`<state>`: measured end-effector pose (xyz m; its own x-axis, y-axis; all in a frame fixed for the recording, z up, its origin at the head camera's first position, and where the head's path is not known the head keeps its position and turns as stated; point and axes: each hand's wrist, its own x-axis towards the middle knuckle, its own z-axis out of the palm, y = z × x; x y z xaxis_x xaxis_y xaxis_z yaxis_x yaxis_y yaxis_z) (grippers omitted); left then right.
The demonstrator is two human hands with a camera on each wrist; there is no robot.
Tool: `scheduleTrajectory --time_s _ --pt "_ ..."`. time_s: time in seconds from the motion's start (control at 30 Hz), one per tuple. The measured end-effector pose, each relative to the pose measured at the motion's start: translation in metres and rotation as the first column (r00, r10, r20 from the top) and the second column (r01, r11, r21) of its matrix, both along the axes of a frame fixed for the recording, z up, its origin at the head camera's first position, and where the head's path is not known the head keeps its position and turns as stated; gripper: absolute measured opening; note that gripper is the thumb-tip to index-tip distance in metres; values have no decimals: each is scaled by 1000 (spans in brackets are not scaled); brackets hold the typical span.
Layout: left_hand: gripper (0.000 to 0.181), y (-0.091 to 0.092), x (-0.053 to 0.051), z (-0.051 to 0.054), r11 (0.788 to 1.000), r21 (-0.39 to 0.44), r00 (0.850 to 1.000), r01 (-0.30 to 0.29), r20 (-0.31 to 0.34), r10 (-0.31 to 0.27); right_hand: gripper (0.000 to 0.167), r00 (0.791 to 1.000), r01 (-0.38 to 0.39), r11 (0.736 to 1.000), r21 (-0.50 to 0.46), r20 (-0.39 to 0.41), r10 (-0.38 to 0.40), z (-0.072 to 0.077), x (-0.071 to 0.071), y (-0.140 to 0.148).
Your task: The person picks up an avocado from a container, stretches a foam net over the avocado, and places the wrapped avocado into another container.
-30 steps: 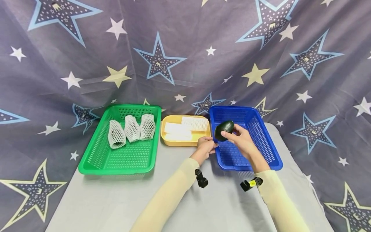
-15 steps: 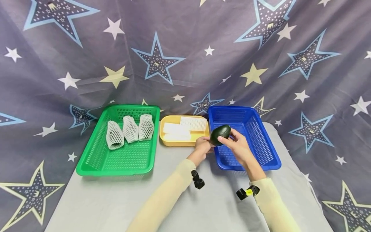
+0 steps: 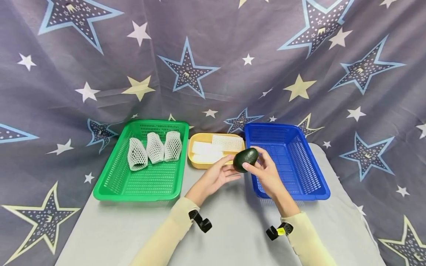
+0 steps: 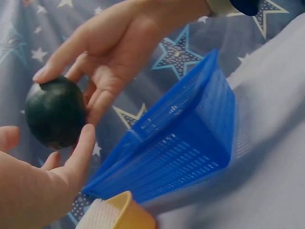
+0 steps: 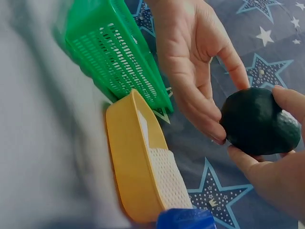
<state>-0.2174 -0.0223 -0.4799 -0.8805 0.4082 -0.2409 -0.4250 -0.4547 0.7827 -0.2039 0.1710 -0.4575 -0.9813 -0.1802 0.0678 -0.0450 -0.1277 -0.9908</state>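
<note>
A dark green avocado (image 3: 245, 160) is held in the air between my two hands, in front of the yellow tray. My right hand (image 3: 269, 175) grips it from the right, thumb on the near side and fingers behind. My left hand (image 3: 214, 179) lies palm up at its left end, fingers extended. In the right wrist view, fingertips of the left hand (image 5: 188, 62) touch or nearly touch the avocado (image 5: 259, 121). The left wrist view has the left thumb apart from the avocado (image 4: 56, 112). The blue basket (image 3: 324, 184) shows no fruit inside.
A green basket (image 3: 141, 197) at left holds three white foam-netted items (image 3: 137, 154). Folded white foam nets (image 3: 227, 142) lie in the yellow tray (image 3: 199, 165) at the back. A pale cloth covers the table (image 3: 233, 229); a star-patterned curtain (image 3: 219, 88) hangs behind.
My right hand has carried the avocado leftward from over the blue basket. The left hand has left the basket's rim, turned palm up and come to the avocado's left end.
</note>
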Motion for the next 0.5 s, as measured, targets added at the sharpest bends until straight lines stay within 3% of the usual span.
scheduleTrajectory --time_s 0.1,0.2,0.37,0.5 --pt "44 -7 5 0 1000 -22 1000 7 -21 -8 66 999 -9 998 66 -39 12 -2 2 -2" --pt "45 -14 10 1 998 -53 999 -21 -43 19 63 995 -19 990 140 -94 32 -4 4 -3" --pt "45 -25 18 4 986 -120 992 -115 -71 107 51 987 -10 970 243 -151 48 -4 6 -7" --pt "43 -34 20 4 966 -173 977 -192 -125 172 44 988 -8 959 283 -147 52 -4 4 -13"
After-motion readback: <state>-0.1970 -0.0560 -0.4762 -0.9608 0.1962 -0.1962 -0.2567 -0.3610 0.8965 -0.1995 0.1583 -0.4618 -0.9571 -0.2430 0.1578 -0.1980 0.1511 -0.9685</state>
